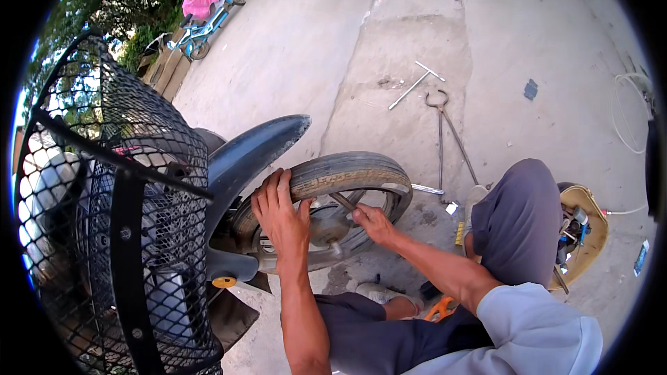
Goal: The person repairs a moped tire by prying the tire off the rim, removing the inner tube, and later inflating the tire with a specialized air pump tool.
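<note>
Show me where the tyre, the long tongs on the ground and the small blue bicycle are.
tyre (347, 167), head view, on the grey tread at its top.
long tongs (440, 140), head view, on the left handle.
blue bicycle (208, 30), head view, on its blue frame under the pink cloth.

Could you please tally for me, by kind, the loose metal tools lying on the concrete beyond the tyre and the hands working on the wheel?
T-handle wrench: 1
Long-handled tongs: 1
Short metal bar beside the tyre: 1
Hands on the wheel: 2, the left hand on the tyre and the right hand at the rim
Total: 5
</note>
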Tool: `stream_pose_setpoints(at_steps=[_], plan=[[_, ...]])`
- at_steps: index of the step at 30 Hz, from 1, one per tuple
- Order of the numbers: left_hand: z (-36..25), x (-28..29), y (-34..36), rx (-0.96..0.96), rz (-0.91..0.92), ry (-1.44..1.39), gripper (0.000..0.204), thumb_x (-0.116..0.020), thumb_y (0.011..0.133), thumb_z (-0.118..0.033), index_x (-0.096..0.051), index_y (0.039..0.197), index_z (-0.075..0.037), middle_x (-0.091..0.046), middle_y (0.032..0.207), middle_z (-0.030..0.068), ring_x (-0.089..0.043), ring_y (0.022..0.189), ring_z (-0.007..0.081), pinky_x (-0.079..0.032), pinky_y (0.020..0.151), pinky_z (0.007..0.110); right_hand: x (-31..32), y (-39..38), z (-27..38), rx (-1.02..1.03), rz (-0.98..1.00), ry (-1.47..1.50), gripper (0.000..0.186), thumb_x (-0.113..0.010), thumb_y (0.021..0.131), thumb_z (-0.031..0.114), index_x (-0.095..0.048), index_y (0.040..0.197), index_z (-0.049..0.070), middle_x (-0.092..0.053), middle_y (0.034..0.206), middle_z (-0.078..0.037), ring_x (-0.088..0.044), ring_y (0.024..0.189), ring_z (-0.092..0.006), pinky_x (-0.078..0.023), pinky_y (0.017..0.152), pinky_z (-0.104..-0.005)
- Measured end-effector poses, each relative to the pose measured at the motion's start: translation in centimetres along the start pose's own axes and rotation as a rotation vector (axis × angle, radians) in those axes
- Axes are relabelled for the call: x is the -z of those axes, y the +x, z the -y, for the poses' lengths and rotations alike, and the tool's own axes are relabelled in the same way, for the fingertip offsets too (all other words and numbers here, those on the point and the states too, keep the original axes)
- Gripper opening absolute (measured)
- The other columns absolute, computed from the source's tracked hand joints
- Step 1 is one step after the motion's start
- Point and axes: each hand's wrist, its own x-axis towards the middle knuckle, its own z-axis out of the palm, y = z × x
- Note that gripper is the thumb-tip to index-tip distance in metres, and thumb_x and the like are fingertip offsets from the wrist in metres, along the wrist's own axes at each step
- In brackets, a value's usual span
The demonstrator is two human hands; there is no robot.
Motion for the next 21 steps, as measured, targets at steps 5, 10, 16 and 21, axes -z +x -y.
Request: stream_pose_setpoints(at_steps=[5,10,16,21], plan=[[-0.2,-0.2,0.1,0.006,-0.005,0.001,0.071,-0.081,0.063,-0.007,-0.052,0.128,-0.009,-0.056,0.128,0.0086,-0.048,0.119,0.0312,-0.031,0.105,0.046,-0.9,0.4,-0.5,0.020,-0.003,0.040,0.039,-0.046,0.099,0.038,-0.055,0.089,0.001,-0.053,0.066,-0.015,-0.052,0.062,-0.0308,-0.042,0.063,-0.0412],[-0.1,-0.3,0.0,0.011,0.005,0.012,0.070,-0.080,0.063,-0.006,-0.053,0.127,-0.009,-0.056,0.128,0.0090,-0.048,0.119,0.0313,-0.031,0.105,0.046,-1.2,0.5,-0.4,0.032,-0.038,0.011,0.038,-0.048,0.098,0.038,-0.054,0.088,0.002,-0.052,0.068,-0.020,-0.048,0.064,-0.0387,-0.041,0.062,-0.0436],[-0.4,-0.1,0.0,0.007,-0.001,-0.011,0.070,-0.079,0.063,-0.004,-0.052,0.128,-0.008,-0.056,0.128,0.0108,-0.048,0.119,0.0317,-0.031,0.105,0.046,-1.1,0.8,0.9,-0.025,-0.032,0.035,0.038,-0.049,0.097,0.039,-0.054,0.088,0.002,-0.052,0.068,-0.021,-0.049,0.063,-0.0377,-0.041,0.062,-0.0437],[0.4,-0.2,-0.6,0.023,-0.032,0.015,0.069,-0.079,0.065,-0.007,-0.053,0.128,-0.007,-0.056,0.127,0.0116,-0.048,0.119,0.0325,-0.032,0.104,0.046,-2.7,-1.4,2.6,-0.081,-0.009,0.073,0.041,-0.047,0.098,0.039,-0.056,0.084,0.001,-0.053,0.064,-0.015,-0.052,0.061,-0.0297,-0.042,0.061,-0.0416]])
